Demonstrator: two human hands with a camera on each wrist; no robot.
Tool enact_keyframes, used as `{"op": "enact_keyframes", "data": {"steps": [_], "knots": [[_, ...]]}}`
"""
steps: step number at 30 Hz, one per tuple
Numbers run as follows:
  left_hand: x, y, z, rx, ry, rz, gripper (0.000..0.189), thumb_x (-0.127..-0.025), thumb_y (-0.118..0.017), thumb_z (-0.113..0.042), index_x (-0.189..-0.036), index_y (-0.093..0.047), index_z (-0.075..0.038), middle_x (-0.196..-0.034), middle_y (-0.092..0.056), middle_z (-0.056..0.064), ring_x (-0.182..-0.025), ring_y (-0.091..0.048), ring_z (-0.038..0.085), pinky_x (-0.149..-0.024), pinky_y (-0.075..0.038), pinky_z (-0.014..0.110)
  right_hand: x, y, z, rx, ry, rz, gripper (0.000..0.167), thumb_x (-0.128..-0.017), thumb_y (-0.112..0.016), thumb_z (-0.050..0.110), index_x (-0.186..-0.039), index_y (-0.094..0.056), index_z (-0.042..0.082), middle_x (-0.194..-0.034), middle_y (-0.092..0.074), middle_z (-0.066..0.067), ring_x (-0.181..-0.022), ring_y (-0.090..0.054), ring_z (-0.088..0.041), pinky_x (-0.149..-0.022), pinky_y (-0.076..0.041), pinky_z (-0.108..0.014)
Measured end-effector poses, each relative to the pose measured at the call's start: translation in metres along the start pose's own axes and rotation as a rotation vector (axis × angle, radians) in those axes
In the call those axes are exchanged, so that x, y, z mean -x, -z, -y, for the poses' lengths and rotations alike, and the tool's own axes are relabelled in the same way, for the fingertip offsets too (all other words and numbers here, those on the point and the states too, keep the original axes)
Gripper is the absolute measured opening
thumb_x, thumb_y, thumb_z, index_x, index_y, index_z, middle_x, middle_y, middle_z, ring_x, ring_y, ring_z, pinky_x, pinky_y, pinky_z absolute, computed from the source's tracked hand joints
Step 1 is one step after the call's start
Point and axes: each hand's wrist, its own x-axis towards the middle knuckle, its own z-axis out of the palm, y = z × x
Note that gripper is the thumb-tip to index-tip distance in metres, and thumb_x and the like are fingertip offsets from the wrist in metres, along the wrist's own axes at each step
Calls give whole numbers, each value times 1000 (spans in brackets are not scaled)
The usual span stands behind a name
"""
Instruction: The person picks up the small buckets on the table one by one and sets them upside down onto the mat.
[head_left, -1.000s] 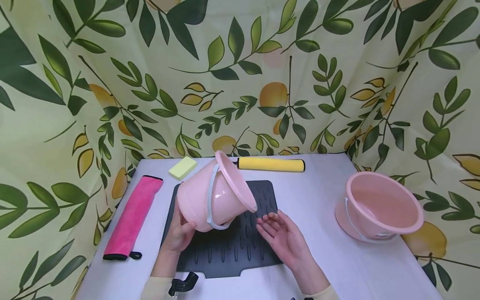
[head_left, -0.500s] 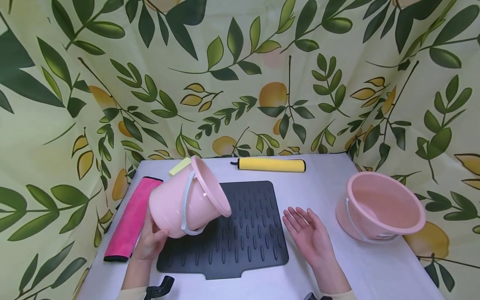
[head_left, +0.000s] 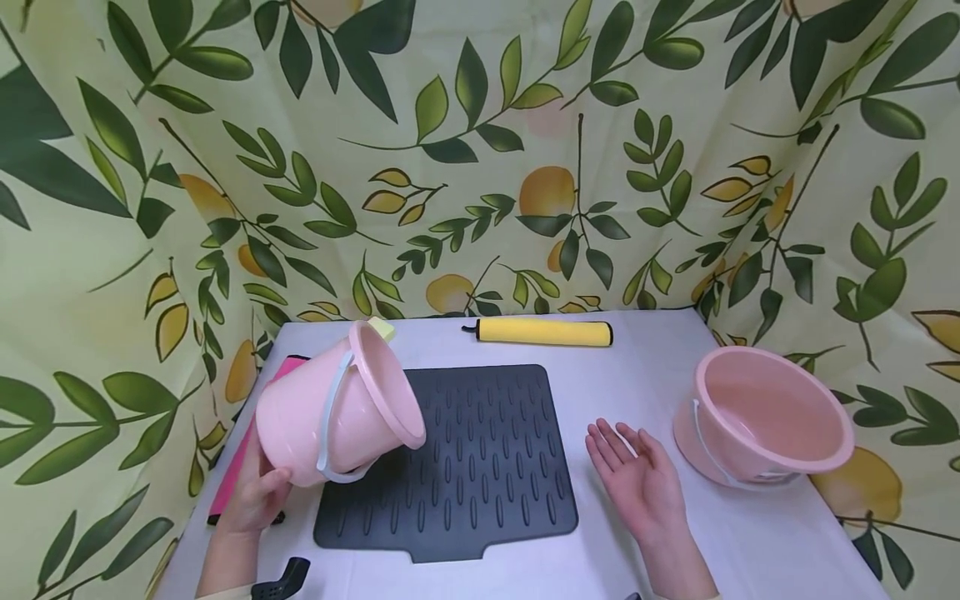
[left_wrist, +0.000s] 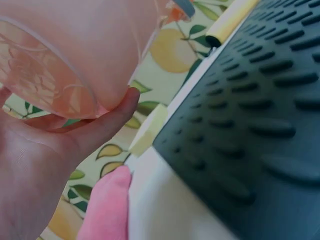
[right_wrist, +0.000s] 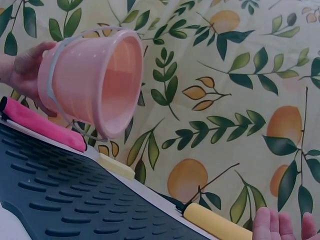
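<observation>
My left hand [head_left: 255, 492] grips a pink bucket [head_left: 300, 417] near its base and holds it up, tilted so its mouth faces right. A pale blue handle [head_left: 330, 417] hangs across the bucket's side. In the left wrist view the thumb and fingers [left_wrist: 107, 125] lie around the bucket's bottom edge. My right hand [head_left: 641, 492] is held palm up with straight, relaxed fingers, between the dark ridged mat [head_left: 487, 450] and a second pink bucket [head_left: 780, 417]. That second bucket stands upright on the right of the table, apart from the hand.
A pink cloth roll [head_left: 232, 471] with black ends lies at the left, partly hidden behind the held bucket. At the back are a pale yellow sponge [head_left: 383, 329] and a yellow roll [head_left: 543, 332]. Leaf-printed fabric [head_left: 480, 192] encloses the table's back and sides.
My left hand has carried the tilted bucket leftward, off the mat's middle and over the pink roll. My right hand has moved right, away from the bucket, its palm turning up.
</observation>
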Motion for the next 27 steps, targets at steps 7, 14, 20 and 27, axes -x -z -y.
{"op": "enact_keyframes", "data": {"steps": [7, 14, 20, 27], "knots": [[6, 17, -7, -40, 15, -24, 98, -91, -54, 2, -175, -15, -31, -160, -38, 3, -134, -48, 19, -104, -56, 31, -1, 3, -1, -16, -20, -37, 28, -119, -39, 29, -128, -56, 9, -138, -63, -16, -142, -54, -28, -123, -39, -42], [15, 28, -8, -73, 4, -65, 102, -88, -48, 7, -176, -11, -31, -165, -29, 5, -135, -46, 19, -105, -54, 26, -2, 3, 0, 11, -27, -52, 25, -119, -35, 28, -129, -52, 12, -136, -63, -13, -141, -54, -25, -122, -41, -38], [22, 34, -16, -111, 64, -132, 103, -90, -50, 6, -176, -11, -35, -167, -25, 1, -139, -43, 17, -104, -53, 26, -1, 4, 3, 14, -25, -82, 24, -119, -36, 29, -131, -50, 14, -136, -61, -10, -139, -53, -23, -121, -41, -35], [33, 47, -18, -134, 87, -163, 103, -88, -48, 8, -175, -14, -37, -163, -27, 0, -131, -51, 11, -101, -53, 24, 0, 6, 6, 31, -9, -82, 23, -119, -37, 30, -132, -49, 15, -133, -58, -7, -130, -53, -21, -117, -43, -33]]}}
